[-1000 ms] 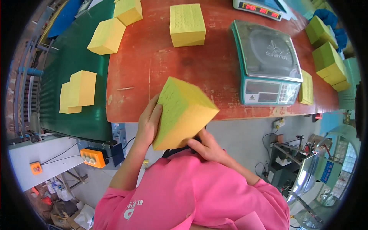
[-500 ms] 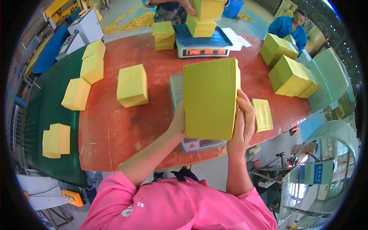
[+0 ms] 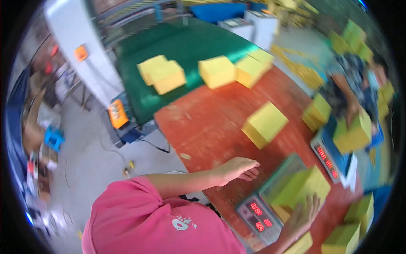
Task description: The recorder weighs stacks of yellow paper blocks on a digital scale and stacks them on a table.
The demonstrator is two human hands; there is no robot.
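Note:
A thick stack of yellow paper (image 3: 303, 186) rests on the near digital scale (image 3: 277, 175), whose red display faces me. My right hand (image 3: 305, 212) lies against the near side of that stack with its fingers stretched out, not wrapped round it. My left hand (image 3: 237, 170) hovers over the red table to the left of the scale, holding nothing, its fingers extended. A single yellow stack (image 3: 265, 123) stands on the table beyond my left hand. Motion blurs much of the picture.
More yellow stacks (image 3: 163, 74) sit on a green belt surface (image 3: 144, 99) at the table's (image 3: 203, 127) far edge. At right, a co-worker's hand (image 3: 353, 112) touches a stack on a second scale (image 3: 325, 158). Other stacks (image 3: 344, 237) stand at lower right.
The view has swung to the left. The yellow stack, held up between both hands before, now rests on the near scale. My left hand has come away from it; my right still touches it.

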